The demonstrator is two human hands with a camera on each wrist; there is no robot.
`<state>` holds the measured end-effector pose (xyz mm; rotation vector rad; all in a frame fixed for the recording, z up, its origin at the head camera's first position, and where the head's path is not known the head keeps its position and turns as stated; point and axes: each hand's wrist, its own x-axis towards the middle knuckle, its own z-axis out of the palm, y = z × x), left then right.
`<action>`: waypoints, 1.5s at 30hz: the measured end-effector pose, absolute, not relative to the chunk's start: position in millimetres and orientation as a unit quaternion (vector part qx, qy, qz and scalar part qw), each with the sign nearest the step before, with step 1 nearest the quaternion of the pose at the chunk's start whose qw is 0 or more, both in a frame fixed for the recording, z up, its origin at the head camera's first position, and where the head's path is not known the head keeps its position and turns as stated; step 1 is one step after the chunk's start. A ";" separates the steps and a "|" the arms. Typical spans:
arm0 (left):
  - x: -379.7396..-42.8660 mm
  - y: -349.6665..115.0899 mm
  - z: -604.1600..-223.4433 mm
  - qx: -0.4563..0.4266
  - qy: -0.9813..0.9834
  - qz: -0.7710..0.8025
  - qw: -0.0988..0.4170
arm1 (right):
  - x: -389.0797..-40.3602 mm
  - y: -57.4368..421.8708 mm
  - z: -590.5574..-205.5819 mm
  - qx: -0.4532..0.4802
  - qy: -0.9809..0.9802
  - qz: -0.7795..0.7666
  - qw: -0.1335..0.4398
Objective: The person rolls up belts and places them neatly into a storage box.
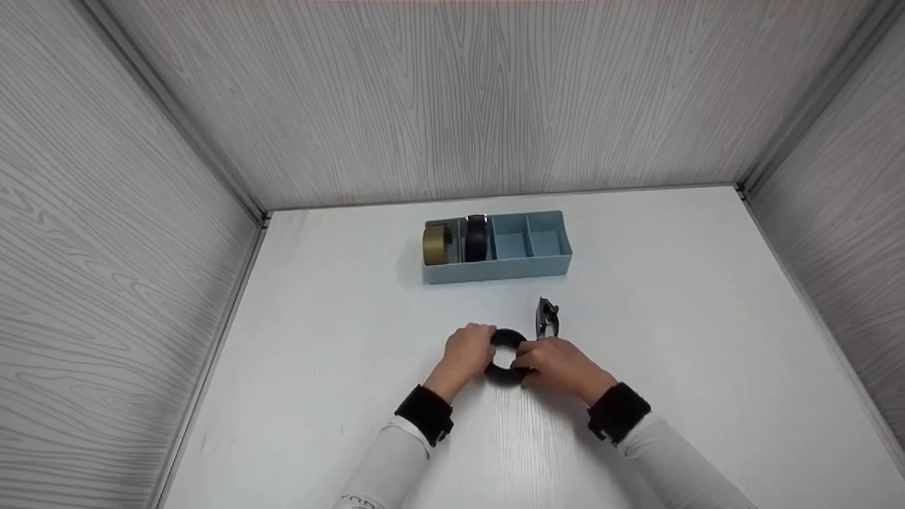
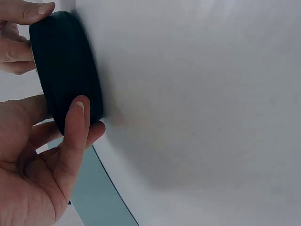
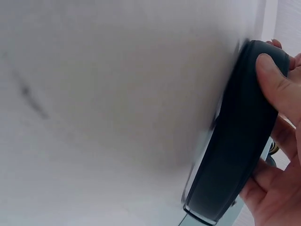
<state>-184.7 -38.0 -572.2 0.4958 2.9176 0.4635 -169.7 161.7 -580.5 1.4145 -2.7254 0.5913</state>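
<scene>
Both hands hold a roll of black tape (image 1: 506, 376) low over the white table, its ring hole facing up in the head view. My left hand (image 1: 470, 350) grips its left side; in the left wrist view fingers press the outer face of the roll (image 2: 66, 70). On the right side my right hand (image 1: 562, 364) pinches the ring, with fingers inside the hole. The right wrist view shows that thumb on the outer face of the roll (image 3: 235, 136). Just beyond the right hand lies a small dark clip-like tool (image 1: 546, 317), partly hidden by that hand.
Farther back stands a blue divided tray (image 1: 498, 270). A gold tape roll (image 1: 435, 246) is upright in its leftmost compartment, with another black roll (image 1: 476, 239) beside it. Grey wood-grain panels (image 1: 452, 99) enclose the table at the back and sides.
</scene>
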 end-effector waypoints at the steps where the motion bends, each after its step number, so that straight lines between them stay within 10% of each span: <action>1: -185.6 -38.2 -572.0 0.170 0.972 0.143 0.073 | -169.9 162.7 -580.4 0.455 -0.870 0.191 0.002; 45: -188.9 -35.3 -574.5 0.165 0.976 0.138 0.038 | -199.1 213.3 -565.8 0.325 -0.938 0.112 0.040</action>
